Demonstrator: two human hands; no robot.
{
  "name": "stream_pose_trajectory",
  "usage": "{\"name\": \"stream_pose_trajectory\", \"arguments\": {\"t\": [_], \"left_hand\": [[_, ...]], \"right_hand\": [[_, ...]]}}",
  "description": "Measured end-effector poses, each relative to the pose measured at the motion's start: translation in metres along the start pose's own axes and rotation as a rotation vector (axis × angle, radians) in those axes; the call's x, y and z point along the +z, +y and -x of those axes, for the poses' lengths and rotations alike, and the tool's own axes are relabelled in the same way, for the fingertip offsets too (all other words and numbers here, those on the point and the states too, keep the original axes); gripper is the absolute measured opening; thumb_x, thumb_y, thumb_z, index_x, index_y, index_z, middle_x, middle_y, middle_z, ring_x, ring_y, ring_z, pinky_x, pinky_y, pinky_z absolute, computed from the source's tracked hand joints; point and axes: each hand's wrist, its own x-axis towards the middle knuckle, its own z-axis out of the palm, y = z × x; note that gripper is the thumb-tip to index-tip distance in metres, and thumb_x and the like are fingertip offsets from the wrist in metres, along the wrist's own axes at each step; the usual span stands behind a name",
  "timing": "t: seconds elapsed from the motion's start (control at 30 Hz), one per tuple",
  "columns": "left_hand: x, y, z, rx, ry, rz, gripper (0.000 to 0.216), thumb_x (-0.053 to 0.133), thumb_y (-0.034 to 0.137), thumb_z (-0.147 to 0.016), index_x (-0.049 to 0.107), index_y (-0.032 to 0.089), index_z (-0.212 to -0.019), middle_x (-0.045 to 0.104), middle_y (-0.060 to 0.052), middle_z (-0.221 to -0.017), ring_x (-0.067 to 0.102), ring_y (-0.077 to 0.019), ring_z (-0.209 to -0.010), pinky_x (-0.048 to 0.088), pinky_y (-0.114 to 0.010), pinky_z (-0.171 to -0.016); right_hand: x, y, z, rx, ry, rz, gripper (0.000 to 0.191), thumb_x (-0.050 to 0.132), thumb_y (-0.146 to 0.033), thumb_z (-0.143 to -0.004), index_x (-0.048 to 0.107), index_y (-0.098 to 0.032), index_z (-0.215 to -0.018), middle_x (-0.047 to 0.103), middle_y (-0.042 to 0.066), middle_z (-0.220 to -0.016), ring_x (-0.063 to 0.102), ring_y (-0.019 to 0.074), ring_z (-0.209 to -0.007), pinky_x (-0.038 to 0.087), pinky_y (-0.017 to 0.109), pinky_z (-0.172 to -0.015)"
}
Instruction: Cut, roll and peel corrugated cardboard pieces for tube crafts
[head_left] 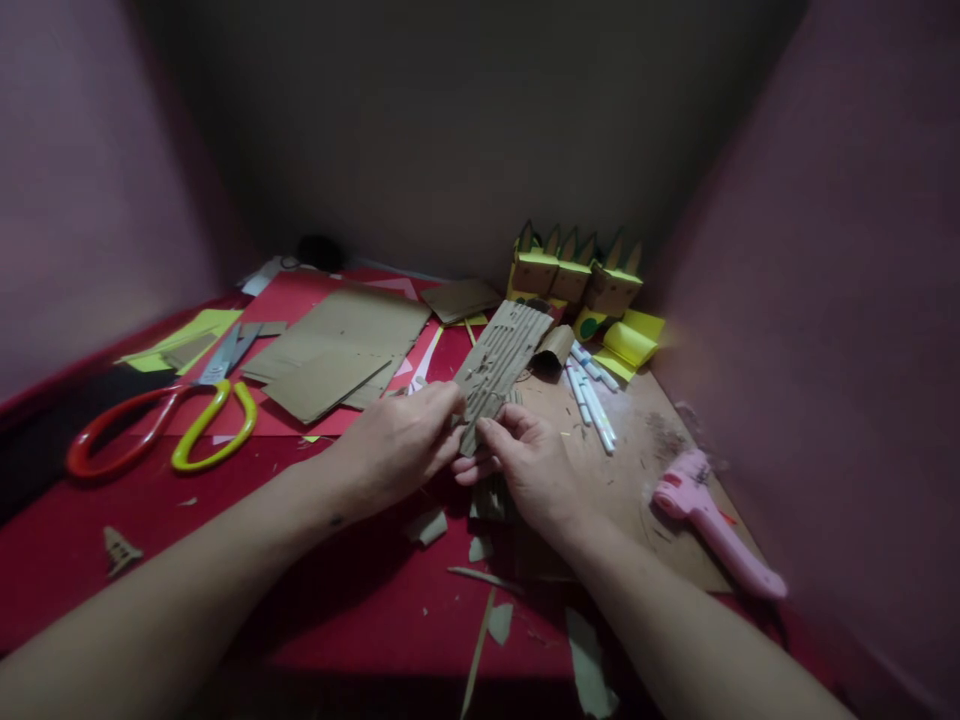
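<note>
A long strip of corrugated cardboard [501, 358] with its ribbed side up slants away from me at the table's middle. My left hand [397, 445] pinches its near end from the left, fingers closed on it. My right hand [525, 465] grips the same end from the right, thumb on top. Both forearms reach in from the bottom edge.
Scissors [161, 425] with red and yellow handles lie left on red paper [90, 540]. Flat cardboard sheets [337, 350] sit behind them. White markers [592, 395], a pink glue gun [712, 520], yellow paper boxes [574, 275] and cardboard scraps [427, 525] surround the hands. Walls close in on both sides.
</note>
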Motion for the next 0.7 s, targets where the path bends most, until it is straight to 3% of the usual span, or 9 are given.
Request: {"name": "stream_pose_trajectory", "arguments": {"t": [0.27, 0.5, 0.6, 0.7], "left_hand": [[0.004, -0.001, 0.001, 0.079, 0.074, -0.045, 0.014, 0.041, 0.019, -0.092, 0.055, 0.017, -0.088, 0.061, -0.002, -0.069, 0.056, -0.0142, -0.058, 0.039, -0.024, -0.054], [0.005, 0.006, 0.006, 0.182, 0.054, -0.239, 0.023, 0.041, 0.019, -0.089, 0.048, 0.019, -0.068, 0.054, -0.002, -0.061, 0.047, -0.0137, -0.048, 0.029, -0.026, -0.045], [0.003, 0.009, 0.005, 0.122, 0.101, -0.201, 0.024, 0.039, 0.018, -0.089, 0.047, 0.02, -0.067, 0.05, 0.0, -0.057, 0.044, -0.0128, -0.046, 0.029, -0.026, -0.045], [-0.001, 0.007, 0.001, -0.042, 0.115, -0.017, 0.017, 0.041, 0.019, -0.087, 0.05, 0.018, -0.072, 0.051, 0.002, -0.057, 0.047, -0.0119, -0.049, 0.034, -0.024, -0.049]], "right_hand": [[0.0, 0.005, 0.0, -0.015, -0.012, 0.075, 0.027, 0.068, -0.038, -0.077, 0.05, -0.02, -0.069, 0.061, -0.005, -0.051, 0.065, 0.0128, -0.042, 0.053, 0.019, -0.039], [0.0, 0.006, 0.003, -0.091, -0.019, 0.131, 0.029, 0.067, -0.036, -0.078, 0.047, -0.02, -0.065, 0.06, -0.005, -0.055, 0.064, 0.0107, -0.044, 0.056, 0.019, -0.044], [0.001, 0.008, 0.004, -0.109, -0.039, 0.122, 0.025, 0.067, -0.037, -0.078, 0.053, -0.019, -0.069, 0.061, -0.005, -0.059, 0.065, 0.0107, -0.047, 0.059, 0.021, -0.048], [0.001, 0.007, 0.003, -0.083, -0.038, 0.092, 0.022, 0.066, -0.037, -0.078, 0.057, -0.018, -0.075, 0.064, -0.004, -0.061, 0.066, 0.0106, -0.047, 0.06, 0.021, -0.05]]}}
